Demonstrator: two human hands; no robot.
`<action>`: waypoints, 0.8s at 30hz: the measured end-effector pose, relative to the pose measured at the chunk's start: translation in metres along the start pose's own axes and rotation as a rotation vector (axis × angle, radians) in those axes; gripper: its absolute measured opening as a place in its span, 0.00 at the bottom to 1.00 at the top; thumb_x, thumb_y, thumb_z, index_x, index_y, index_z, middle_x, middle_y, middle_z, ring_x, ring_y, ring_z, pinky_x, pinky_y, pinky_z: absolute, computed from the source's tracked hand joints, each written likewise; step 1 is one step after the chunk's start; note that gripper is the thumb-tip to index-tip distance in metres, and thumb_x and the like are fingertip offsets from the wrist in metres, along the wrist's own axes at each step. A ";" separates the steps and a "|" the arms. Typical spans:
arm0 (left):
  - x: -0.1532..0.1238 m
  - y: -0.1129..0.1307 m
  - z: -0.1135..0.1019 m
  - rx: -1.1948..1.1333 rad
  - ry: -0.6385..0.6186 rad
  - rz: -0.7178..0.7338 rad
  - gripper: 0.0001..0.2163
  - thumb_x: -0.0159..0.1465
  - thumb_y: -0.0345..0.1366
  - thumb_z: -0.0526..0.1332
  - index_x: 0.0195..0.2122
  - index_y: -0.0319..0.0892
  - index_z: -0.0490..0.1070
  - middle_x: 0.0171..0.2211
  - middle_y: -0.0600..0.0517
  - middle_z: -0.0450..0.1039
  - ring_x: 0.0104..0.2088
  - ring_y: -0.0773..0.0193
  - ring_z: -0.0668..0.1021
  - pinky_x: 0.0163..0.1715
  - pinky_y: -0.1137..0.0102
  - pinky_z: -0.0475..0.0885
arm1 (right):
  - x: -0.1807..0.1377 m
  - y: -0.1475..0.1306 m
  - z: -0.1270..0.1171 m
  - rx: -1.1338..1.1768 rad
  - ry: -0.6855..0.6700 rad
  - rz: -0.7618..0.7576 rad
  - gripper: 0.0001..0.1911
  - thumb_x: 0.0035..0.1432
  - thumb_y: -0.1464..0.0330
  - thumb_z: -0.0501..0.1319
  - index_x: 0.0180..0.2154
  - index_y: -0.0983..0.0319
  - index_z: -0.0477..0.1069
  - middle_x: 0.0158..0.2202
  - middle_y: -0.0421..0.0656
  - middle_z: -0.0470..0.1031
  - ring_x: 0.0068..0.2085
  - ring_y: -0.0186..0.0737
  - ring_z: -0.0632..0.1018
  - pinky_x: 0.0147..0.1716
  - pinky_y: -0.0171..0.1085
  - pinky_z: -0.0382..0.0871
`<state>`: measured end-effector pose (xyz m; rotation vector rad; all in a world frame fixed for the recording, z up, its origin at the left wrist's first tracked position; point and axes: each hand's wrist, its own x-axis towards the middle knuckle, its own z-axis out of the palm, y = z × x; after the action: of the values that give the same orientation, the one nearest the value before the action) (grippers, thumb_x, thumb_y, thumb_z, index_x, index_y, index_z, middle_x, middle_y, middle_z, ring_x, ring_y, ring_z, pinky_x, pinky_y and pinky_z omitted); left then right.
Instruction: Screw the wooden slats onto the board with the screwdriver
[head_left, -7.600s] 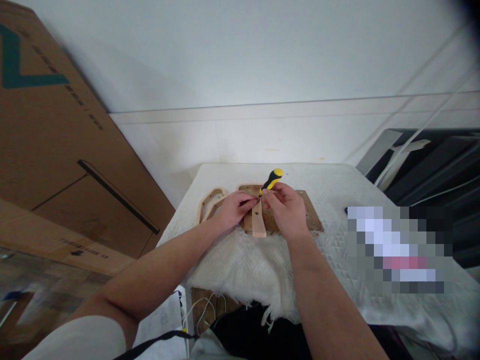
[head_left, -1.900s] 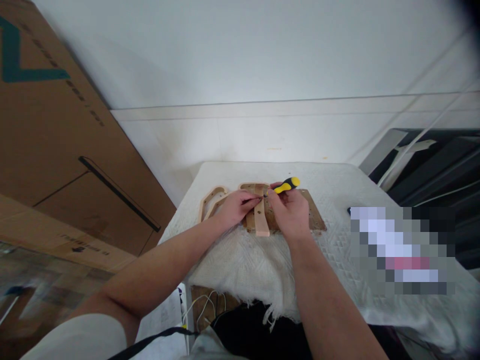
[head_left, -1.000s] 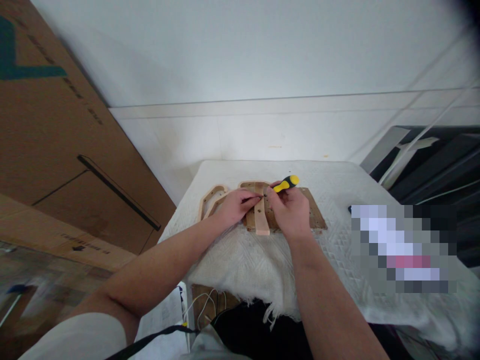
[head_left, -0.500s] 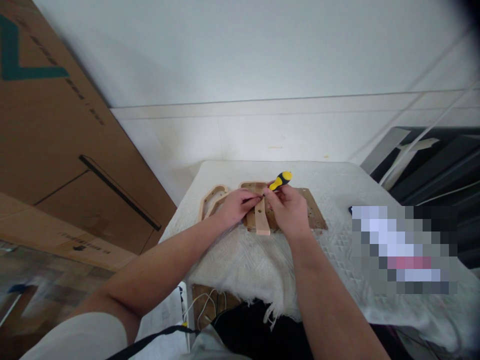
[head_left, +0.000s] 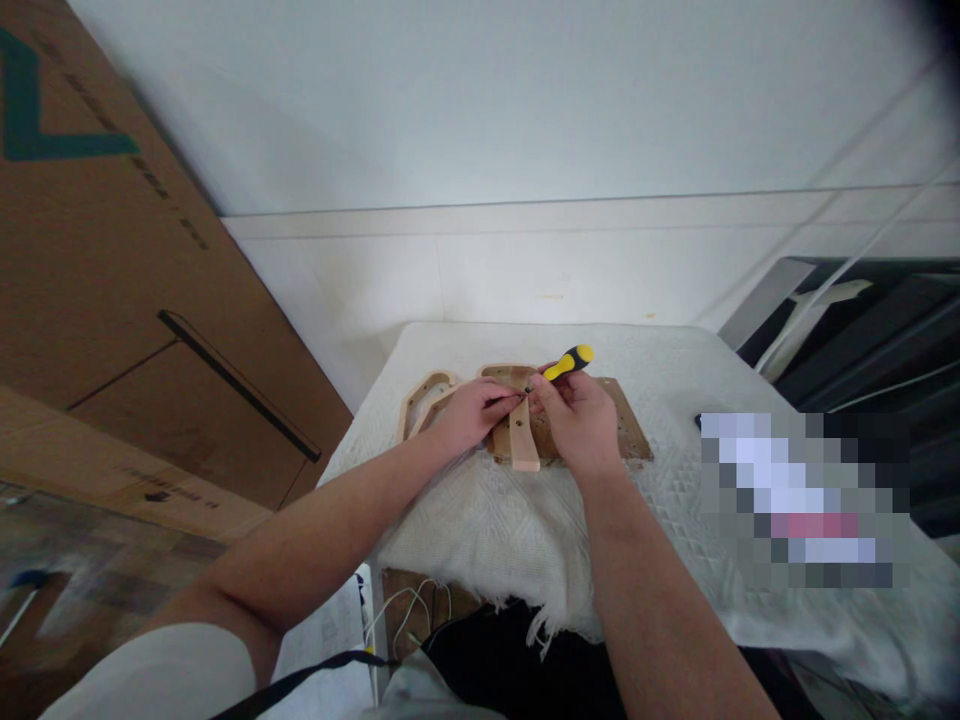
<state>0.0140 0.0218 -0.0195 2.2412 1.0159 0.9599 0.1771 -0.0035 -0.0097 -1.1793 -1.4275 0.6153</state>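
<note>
A screwdriver (head_left: 568,362) with a yellow and black handle is in my right hand (head_left: 585,420), its handle leaning up to the right. My closed fingers grip it low down, near its tip. The tip end meets a pale curved wooden piece (head_left: 525,445) with a dark hole in it. From the left, my left hand (head_left: 474,412) reaches in with its fingertips pinched together beside that tip. What they hold, if anything, is too small to make out. Under the wooden piece lies a worn brown board (head_left: 634,430) with small holes.
Other curved wooden pieces (head_left: 415,400) lie left of my left hand. A white textured cloth (head_left: 480,520) covers the table, which stands against a wall. A large cardboard box (head_left: 187,400) leans at left. Black items (head_left: 892,320) stand at right, near a blurred-out object (head_left: 795,500).
The screwdriver handle has shifted slightly to the right, with my right fingers turning a little on it. My left hand and the wooden piece have stayed in place.
</note>
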 end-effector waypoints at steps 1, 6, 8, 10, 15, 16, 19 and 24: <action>0.000 0.000 0.000 -0.003 0.004 -0.001 0.16 0.68 0.40 0.54 0.31 0.37 0.77 0.26 0.52 0.71 0.29 0.66 0.71 0.31 0.72 0.62 | 0.000 0.000 0.000 -0.018 0.008 -0.006 0.18 0.56 0.54 0.60 0.37 0.63 0.73 0.30 0.46 0.79 0.28 0.43 0.79 0.32 0.42 0.73; 0.001 -0.001 0.001 -0.018 0.014 -0.013 0.15 0.68 0.40 0.55 0.33 0.38 0.78 0.29 0.51 0.74 0.30 0.66 0.72 0.32 0.72 0.63 | 0.000 0.002 0.001 -0.079 0.047 -0.051 0.17 0.57 0.55 0.59 0.36 0.63 0.73 0.30 0.47 0.78 0.29 0.43 0.79 0.33 0.42 0.73; 0.001 -0.001 0.001 -0.011 0.007 -0.013 0.15 0.68 0.39 0.55 0.34 0.38 0.78 0.29 0.51 0.74 0.31 0.66 0.72 0.33 0.72 0.63 | 0.000 0.002 0.001 -0.098 0.058 -0.071 0.17 0.57 0.55 0.59 0.36 0.63 0.73 0.30 0.47 0.78 0.30 0.44 0.79 0.33 0.43 0.72; 0.001 -0.002 0.001 0.004 0.007 -0.016 0.15 0.68 0.39 0.54 0.34 0.38 0.78 0.30 0.51 0.74 0.31 0.65 0.72 0.33 0.72 0.63 | 0.000 0.002 0.001 -0.124 0.065 -0.091 0.17 0.57 0.55 0.59 0.35 0.63 0.72 0.30 0.47 0.78 0.31 0.45 0.78 0.33 0.43 0.72; 0.000 -0.002 0.001 -0.011 0.015 0.000 0.14 0.68 0.39 0.55 0.34 0.38 0.78 0.28 0.51 0.74 0.31 0.66 0.72 0.33 0.72 0.63 | 0.001 0.001 -0.001 -0.178 0.055 -0.147 0.15 0.58 0.57 0.58 0.34 0.62 0.72 0.31 0.47 0.77 0.32 0.44 0.77 0.33 0.43 0.72; 0.000 -0.001 0.001 -0.015 0.016 0.004 0.14 0.68 0.39 0.55 0.34 0.38 0.78 0.28 0.51 0.74 0.31 0.66 0.72 0.33 0.72 0.63 | 0.001 0.001 -0.001 -0.187 0.058 -0.159 0.15 0.58 0.57 0.58 0.34 0.62 0.72 0.31 0.48 0.77 0.32 0.44 0.77 0.32 0.43 0.72; 0.000 -0.001 0.001 -0.021 0.020 0.003 0.14 0.67 0.38 0.55 0.33 0.38 0.78 0.29 0.51 0.73 0.31 0.66 0.72 0.33 0.72 0.63 | 0.001 0.001 -0.002 -0.193 0.061 -0.176 0.15 0.57 0.57 0.59 0.34 0.63 0.73 0.32 0.48 0.77 0.32 0.44 0.77 0.33 0.42 0.72; 0.000 -0.001 0.001 0.006 0.028 0.015 0.15 0.67 0.39 0.55 0.29 0.37 0.76 0.26 0.52 0.70 0.30 0.65 0.71 0.32 0.71 0.63 | 0.002 0.003 -0.003 -0.155 0.047 -0.103 0.15 0.56 0.56 0.61 0.33 0.63 0.73 0.30 0.47 0.77 0.32 0.44 0.78 0.32 0.41 0.71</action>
<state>0.0147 0.0222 -0.0206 2.2492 1.0171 0.9986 0.1810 -0.0016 -0.0111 -1.2248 -1.5066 0.4087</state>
